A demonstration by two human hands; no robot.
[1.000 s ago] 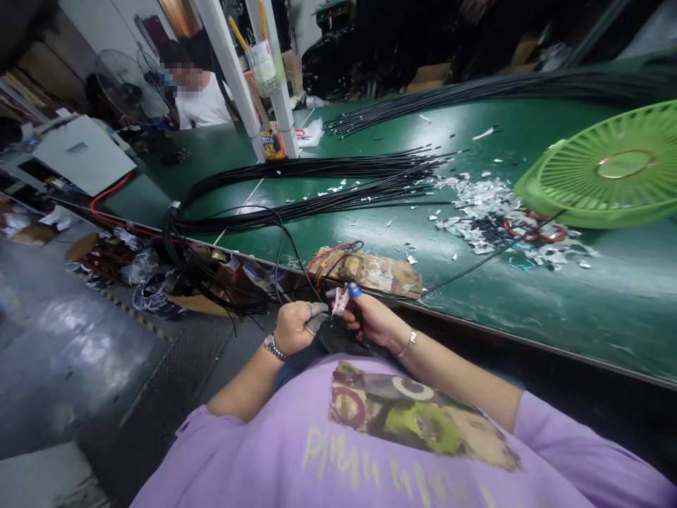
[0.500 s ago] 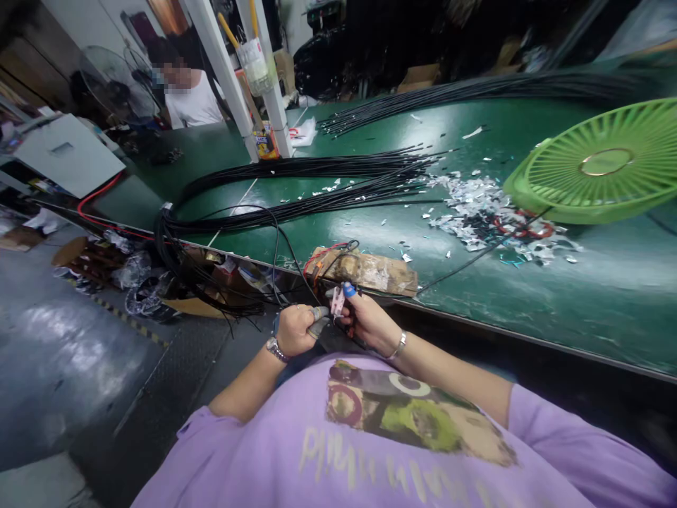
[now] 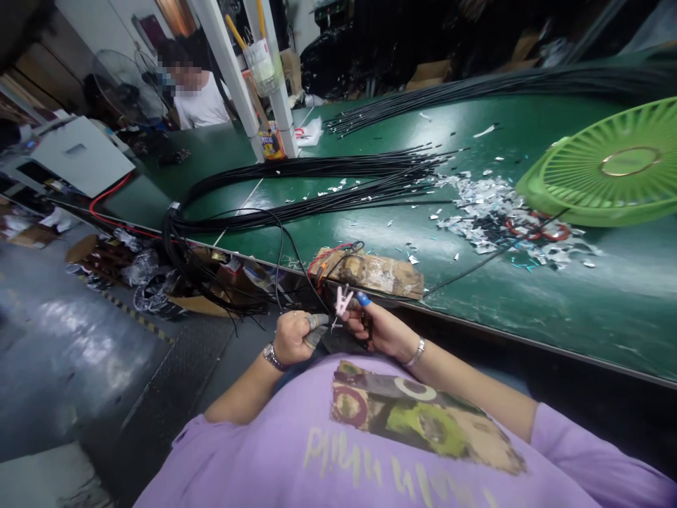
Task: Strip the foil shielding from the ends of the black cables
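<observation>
My left hand (image 3: 299, 335), with grey covers on its fingers, is closed around the end of a black cable (image 3: 278, 264) that curves down from the bench. A short bit of thin pale wire (image 3: 335, 325) sticks out past its fingertips. My right hand (image 3: 383, 328), with a blue cover on the thumb, is closed on a small pale pink clip-like tool (image 3: 343, 302) whose two arms form a V. Something dark also shows among its fingers, too unclear to name. Just beyond both hands, a worn wooden block (image 3: 388, 275) lies at the bench edge.
Long black cable bundles (image 3: 248, 224) lie across the green bench (image 3: 349, 229), some hanging over its edge. White scraps (image 3: 486, 212) are heaped near a green fan (image 3: 608, 166). A white post (image 3: 285, 120) stands behind. A person in white (image 3: 201, 102) is at the far left.
My right hand has moved slightly away from my left, with the pink clip-like tool now showing a V shape. Thin wire now shows between the hands. The view has shifted a little.
</observation>
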